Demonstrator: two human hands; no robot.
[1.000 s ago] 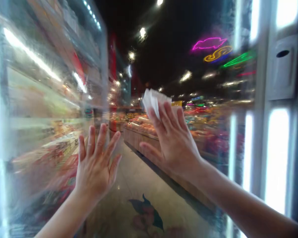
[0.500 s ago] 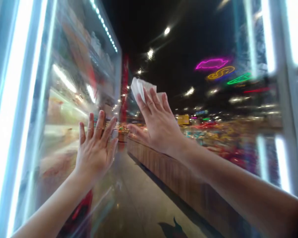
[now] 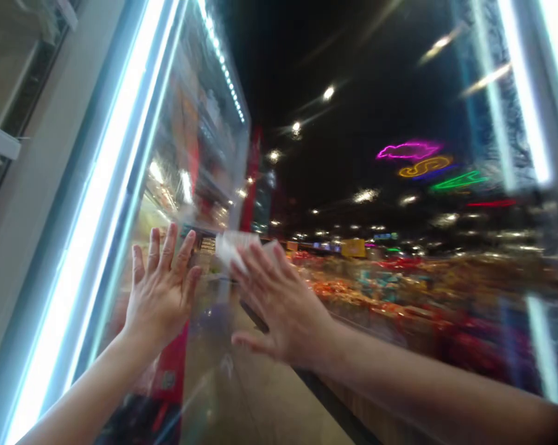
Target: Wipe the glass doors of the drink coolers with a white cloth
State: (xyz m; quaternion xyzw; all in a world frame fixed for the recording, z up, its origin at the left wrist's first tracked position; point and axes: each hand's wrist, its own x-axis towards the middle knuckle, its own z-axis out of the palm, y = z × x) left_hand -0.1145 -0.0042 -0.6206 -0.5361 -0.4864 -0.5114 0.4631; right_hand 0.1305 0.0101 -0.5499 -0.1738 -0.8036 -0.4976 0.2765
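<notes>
Right hand (image 3: 285, 306) lowered, white tissue (image 3: 230, 248) beneath; left hand (image 3: 158, 300) spread.

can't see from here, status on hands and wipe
Left hand open, spread. Right hand flat, wipe under fingers. Nothing seen blocking either.

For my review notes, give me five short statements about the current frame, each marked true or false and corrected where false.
1. The right hand has a white sheet at its fingertips. True.
2. The left hand is clenched into a fist. False: its fingers are extended.
3. A bright light strip slants to the left of that hand in the picture. True.
4. The green neon outline sits above the pink neon outline. False: it is lower and further right.
5. A yellow sign shows in the background. True.
</notes>
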